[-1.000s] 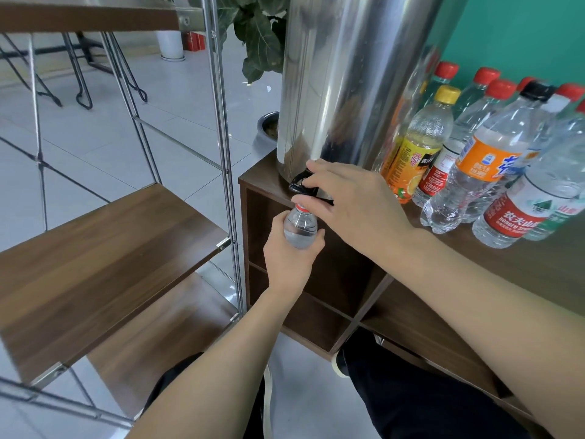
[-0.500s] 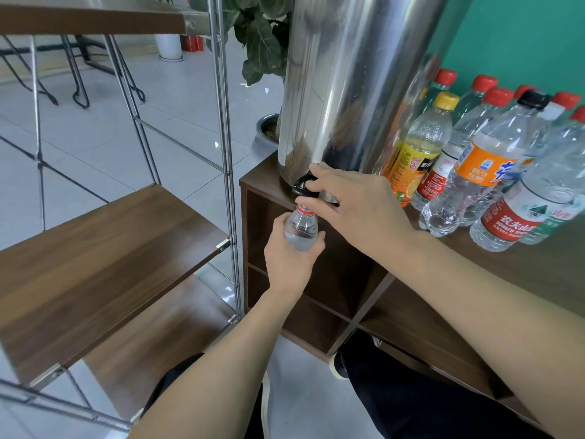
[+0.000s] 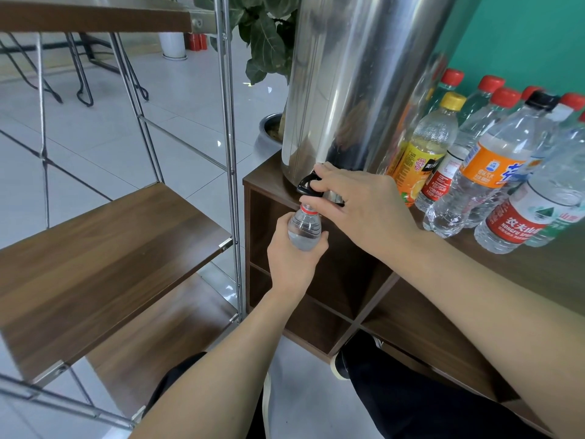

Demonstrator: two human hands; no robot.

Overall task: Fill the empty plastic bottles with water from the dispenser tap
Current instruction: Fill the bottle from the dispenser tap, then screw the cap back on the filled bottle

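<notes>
A tall steel water dispenser [image 3: 357,80] stands on the corner of a dark wooden cabinet [image 3: 538,274]. Its black tap handle [image 3: 306,182] juts out at the base. My right hand [image 3: 357,204] lies over the tap, fingers curled round the black handle. My left hand [image 3: 292,258] grips a clear plastic bottle [image 3: 304,231] with a red neck ring, its open mouth right under the spout. The bottle's shoulder looks full of water; its lower body is hidden in my palm.
Several capped bottles [image 3: 493,172] stand crowded on the cabinet to the right of the dispenser. A metal-framed rack with wooden shelves [image 3: 104,248] stands close on the left. A potted plant [image 3: 269,42] sits behind on the tiled floor.
Both hands hold the same places on tap and bottle. Only the camera has shifted slightly.
</notes>
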